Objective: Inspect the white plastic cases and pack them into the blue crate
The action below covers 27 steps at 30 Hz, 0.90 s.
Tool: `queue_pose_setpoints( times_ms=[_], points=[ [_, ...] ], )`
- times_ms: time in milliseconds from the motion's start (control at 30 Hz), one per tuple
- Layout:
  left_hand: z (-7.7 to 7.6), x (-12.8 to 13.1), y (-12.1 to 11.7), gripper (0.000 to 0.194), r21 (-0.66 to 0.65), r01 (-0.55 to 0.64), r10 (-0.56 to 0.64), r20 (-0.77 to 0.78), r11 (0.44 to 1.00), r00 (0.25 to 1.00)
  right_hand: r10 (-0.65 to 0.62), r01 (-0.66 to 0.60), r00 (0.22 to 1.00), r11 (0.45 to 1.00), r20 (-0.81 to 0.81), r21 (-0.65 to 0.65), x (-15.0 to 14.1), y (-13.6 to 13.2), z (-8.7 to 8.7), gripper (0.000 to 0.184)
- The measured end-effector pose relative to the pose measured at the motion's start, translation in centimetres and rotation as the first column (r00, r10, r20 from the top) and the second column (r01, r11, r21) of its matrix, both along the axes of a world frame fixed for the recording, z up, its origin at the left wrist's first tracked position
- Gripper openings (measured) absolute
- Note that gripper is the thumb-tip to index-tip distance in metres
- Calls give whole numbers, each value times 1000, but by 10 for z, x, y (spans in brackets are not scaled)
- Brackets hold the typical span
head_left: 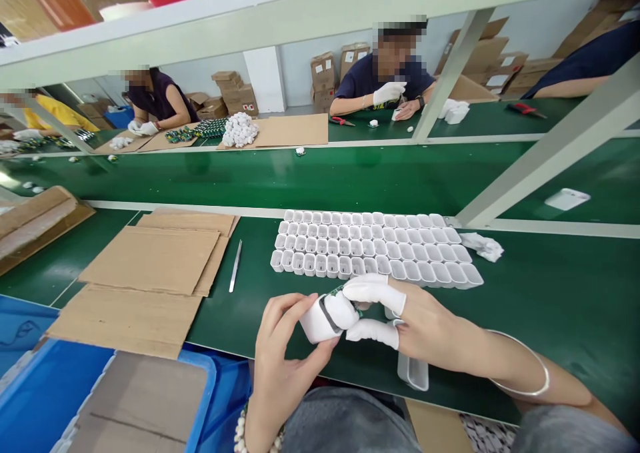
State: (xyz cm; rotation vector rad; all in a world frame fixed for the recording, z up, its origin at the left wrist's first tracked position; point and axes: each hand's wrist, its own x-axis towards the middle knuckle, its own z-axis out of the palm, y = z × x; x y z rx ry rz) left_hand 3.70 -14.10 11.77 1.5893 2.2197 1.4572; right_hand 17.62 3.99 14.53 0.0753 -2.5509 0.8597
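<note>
My left hand (287,356) grips a small white plastic housing (316,321) between thumb and fingers, tilted over the table's front edge. At the housing's open end, my right hand (400,316), with white finger cots on its fingers, pinches a rounded white part (343,308). Green circuit board edges show beside that part, and a dark grey band lies between it and the housing. How far the part sits inside is hidden. Below my right hand lies another white housing (414,372). Beyond my hands, rows of open white housings (370,246) stand on the green table.
Metal tweezers (235,266) lie beside stacked cardboard sheets (150,260). A blue crate (213,380) is at the front left. A slanted frame post (545,146) rises at the right, near crumpled white material (483,246). Co-workers sit across the green conveyor belt (225,180).
</note>
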Motion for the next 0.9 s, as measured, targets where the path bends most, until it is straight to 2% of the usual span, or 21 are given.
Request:
queue_pose_setpoints(
  times_ms=[100, 267, 467, 700, 900],
  points=[
    [-2, 0, 1, 40, 23, -45, 45, 4, 999, 999, 15, -12, 999, 997, -45, 76, -2, 1, 1, 48],
    [-3, 1, 3, 43, 81, -68, 72, -55, 994, 996, 53, -61, 997, 990, 63, 127, 1, 2, 3, 42],
    [-3, 4, 6, 45, 158, -76, 93, -108, 984, 990, 76, -89, 995, 970, 64, 228, 4, 2, 4, 48],
    [-6, 8, 9, 47, 238, -72, 96, -89, 969, 991, 98, -118, 991, 960, 92, 254, 6, -1, 9, 50],
    [-6, 10, 11, 48, 254, -99, 128, -101, 962, 987, 122, -147, 984, 966, 129, 211, 1, -1, 10, 47]
  ],
)
